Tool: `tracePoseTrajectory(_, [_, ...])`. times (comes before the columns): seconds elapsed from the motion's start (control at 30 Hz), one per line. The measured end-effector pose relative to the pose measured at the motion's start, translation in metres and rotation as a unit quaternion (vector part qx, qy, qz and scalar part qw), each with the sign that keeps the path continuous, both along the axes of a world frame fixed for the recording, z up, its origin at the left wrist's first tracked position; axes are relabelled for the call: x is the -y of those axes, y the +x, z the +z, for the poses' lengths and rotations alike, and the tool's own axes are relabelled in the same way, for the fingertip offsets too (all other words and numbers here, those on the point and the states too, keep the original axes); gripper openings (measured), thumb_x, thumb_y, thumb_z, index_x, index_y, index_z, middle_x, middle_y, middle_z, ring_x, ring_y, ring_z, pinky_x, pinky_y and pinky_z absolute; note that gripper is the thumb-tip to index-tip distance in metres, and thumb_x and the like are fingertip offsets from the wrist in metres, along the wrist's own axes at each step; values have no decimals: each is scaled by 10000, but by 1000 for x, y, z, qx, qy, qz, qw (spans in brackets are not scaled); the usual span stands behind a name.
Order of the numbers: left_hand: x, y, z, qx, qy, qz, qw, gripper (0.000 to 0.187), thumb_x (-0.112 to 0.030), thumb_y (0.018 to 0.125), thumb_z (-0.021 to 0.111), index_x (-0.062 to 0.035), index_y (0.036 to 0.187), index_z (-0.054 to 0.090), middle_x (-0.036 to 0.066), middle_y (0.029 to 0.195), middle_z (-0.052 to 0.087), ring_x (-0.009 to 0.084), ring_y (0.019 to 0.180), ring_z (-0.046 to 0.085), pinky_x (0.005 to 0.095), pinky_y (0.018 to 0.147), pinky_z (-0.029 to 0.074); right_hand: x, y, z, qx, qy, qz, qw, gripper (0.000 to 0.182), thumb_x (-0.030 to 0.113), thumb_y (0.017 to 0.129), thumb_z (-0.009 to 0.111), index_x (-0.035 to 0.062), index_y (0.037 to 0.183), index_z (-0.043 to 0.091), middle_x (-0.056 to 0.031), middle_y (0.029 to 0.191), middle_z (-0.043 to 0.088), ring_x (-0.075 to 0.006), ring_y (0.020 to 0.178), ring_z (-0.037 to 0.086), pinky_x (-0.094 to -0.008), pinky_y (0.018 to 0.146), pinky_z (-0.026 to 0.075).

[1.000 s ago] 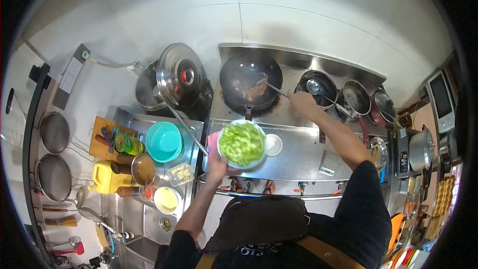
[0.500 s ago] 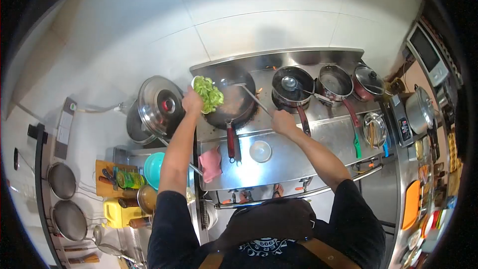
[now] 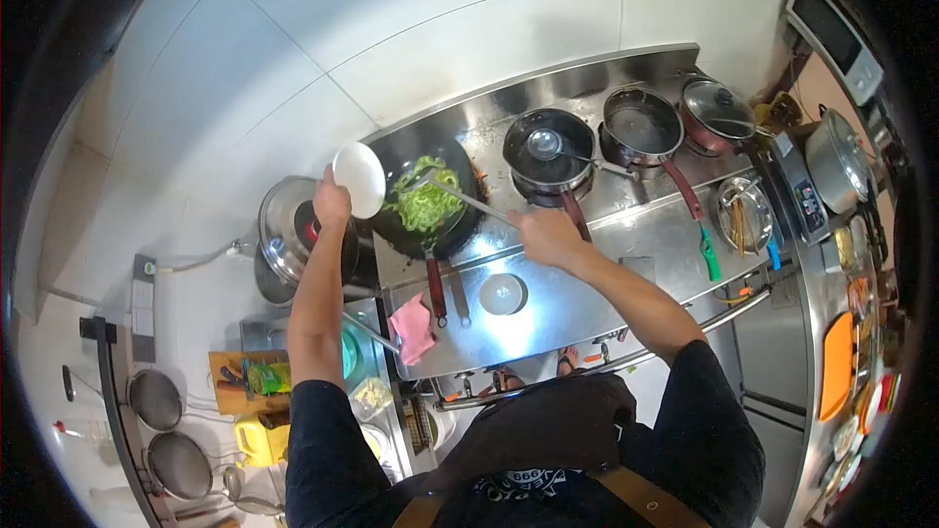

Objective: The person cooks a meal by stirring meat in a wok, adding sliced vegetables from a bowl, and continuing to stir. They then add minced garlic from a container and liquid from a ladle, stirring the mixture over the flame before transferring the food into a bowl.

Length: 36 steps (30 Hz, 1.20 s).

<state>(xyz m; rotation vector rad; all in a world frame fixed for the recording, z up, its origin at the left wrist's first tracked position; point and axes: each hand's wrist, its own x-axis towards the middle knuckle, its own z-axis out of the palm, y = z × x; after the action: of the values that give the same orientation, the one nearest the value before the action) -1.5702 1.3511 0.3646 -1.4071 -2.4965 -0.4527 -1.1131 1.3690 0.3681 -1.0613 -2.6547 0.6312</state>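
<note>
My left hand (image 3: 333,201) grips the rim of an empty white bowl (image 3: 359,181), tilted at the left edge of a dark wok (image 3: 387,232). Sliced green vegetables (image 3: 428,198) lie in a heap inside the wok. My right hand (image 3: 549,238) is closed on the handle of a metal spatula (image 3: 469,200), whose head is among the vegetables. The wok's dark red handle (image 3: 436,288) points toward me, with no hand on it.
Right of the wok stand a black pan (image 3: 550,174) with a ladle, another pan (image 3: 642,127) and a lidded pot (image 3: 717,117). A small bowl (image 3: 502,293) and pink cloth (image 3: 412,329) lie in front. A large lidded pot (image 3: 284,227) stands left.
The green vegetables have gone from the bowl into the wok. My left hand has moved left with the emptied bowl, and the spatula head now touches the vegetables. The view has turned slightly.
</note>
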Motion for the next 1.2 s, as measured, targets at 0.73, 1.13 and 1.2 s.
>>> tracePoseTrajectory(0.73, [318, 145, -91, 358, 272, 179, 875, 551, 0, 825, 451, 23, 1375, 437, 199, 1117, 616, 268, 867, 629, 347, 751, 510, -18, -91, -28, 97, -33, 22, 994, 333, 133, 938, 434, -27, 1208, 545, -264, 913, 676, -429, 858, 670, -512, 743, 529])
tracePoseTrajectory(1.13, [365, 266, -237, 677, 208, 143, 691, 582, 17, 823, 443, -48, 1399, 390, 168, 1041, 600, 199, 621, 625, 276, 404, 519, -35, -82, -9, 60, -123, 71, 988, 162, 149, 853, 559, 2, 894, 616, -189, 780, 649, -297, 635, 645, -418, 543, 516])
tracePoseTrajectory(1.2, [355, 269, -263, 712, 141, 131, 676, 585, 8, 840, 453, -44, 1415, 357, 180, 1113, 581, 231, 744, 661, 295, 463, 585, -41, -91, 36, 26, -424, -93, 900, 202, 190, 891, 550, 3, 832, 596, -96, 653, 602, -192, 478, 575, -349, 440, 463])
